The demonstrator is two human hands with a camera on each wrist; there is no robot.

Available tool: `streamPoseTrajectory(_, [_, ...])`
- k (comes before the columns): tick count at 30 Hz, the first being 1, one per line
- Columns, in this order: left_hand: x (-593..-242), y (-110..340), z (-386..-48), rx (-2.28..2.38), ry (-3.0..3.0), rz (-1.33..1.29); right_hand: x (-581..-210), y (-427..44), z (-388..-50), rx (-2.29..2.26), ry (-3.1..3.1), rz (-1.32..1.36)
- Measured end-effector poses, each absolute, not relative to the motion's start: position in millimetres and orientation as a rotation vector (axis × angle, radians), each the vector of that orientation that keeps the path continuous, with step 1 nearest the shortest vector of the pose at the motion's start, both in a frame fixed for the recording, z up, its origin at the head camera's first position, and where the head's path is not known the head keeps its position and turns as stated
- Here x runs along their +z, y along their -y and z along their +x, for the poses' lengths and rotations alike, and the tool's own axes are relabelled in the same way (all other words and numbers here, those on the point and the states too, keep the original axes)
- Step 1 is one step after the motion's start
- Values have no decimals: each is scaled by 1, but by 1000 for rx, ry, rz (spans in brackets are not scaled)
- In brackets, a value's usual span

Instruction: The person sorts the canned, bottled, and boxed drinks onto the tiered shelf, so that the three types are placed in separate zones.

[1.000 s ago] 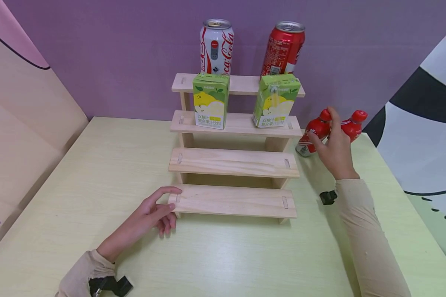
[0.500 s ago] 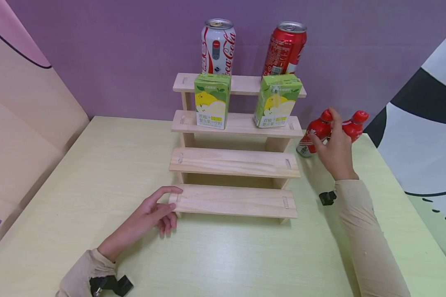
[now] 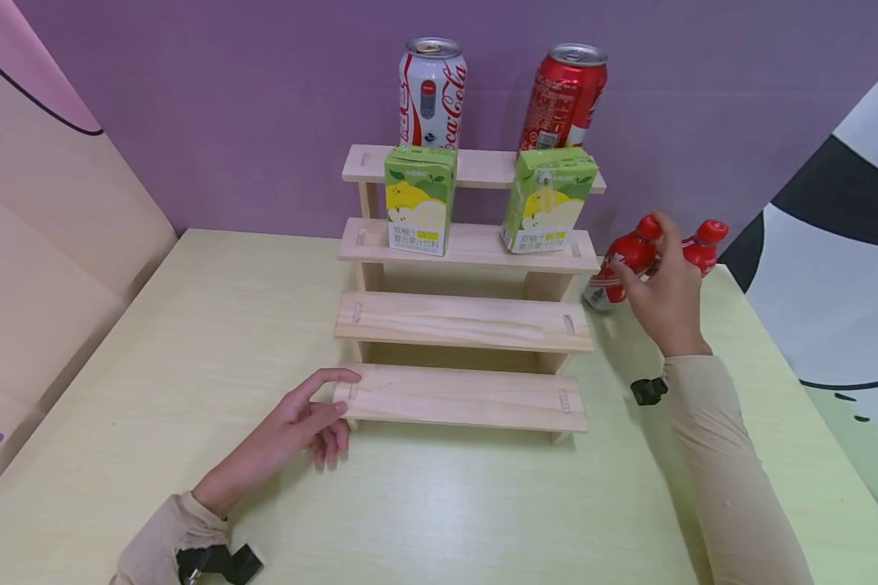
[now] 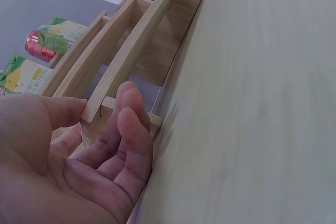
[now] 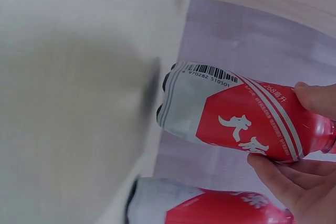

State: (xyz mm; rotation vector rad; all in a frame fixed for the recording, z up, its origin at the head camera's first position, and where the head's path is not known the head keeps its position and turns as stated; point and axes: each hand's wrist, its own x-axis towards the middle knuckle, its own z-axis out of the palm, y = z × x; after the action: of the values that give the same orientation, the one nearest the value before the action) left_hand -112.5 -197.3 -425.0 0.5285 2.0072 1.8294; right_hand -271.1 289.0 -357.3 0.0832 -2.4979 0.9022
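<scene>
My left hand (image 3: pixel 297 422) pinches the left end of the lowest step of a wooden tiered stand (image 3: pixel 461 398). In the left wrist view, its thumb lies against the corner of the board (image 4: pixel 107 95), and other fingers curl beside the support. Right of the stand, my right hand (image 3: pixel 666 307) grips a red plastic drink bottle (image 3: pixel 632 255) around its upper part, thumb on one side and fingers on the other. In the right wrist view this bottle (image 5: pixel 231 111) has a grey-white base close to the table; I cannot tell whether they touch. A second similar bottle (image 5: pixel 210 205) stands beside it.
Two green juice cartons (image 3: pixel 419 203) stand on the stand's second-highest step. A white Coca-Cola can (image 3: pixel 432 101) and a red can (image 3: pixel 565 101) stand on the top step. Behind rises a purple wall (image 3: pixel 263 122), and a printed panel (image 3: pixel 834 292) borders the table at right.
The gripped bottle and my right hand have shifted very slightly to the right. My left hand keeps its hold on the stand. The whole head view has drifted a little.
</scene>
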Motion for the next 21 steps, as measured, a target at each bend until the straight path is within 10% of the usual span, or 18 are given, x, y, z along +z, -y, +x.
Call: streamPoseTrajectory(21, [-424,196,-112,1830,-2024,556,-308,-263,-243,826,2354,187])
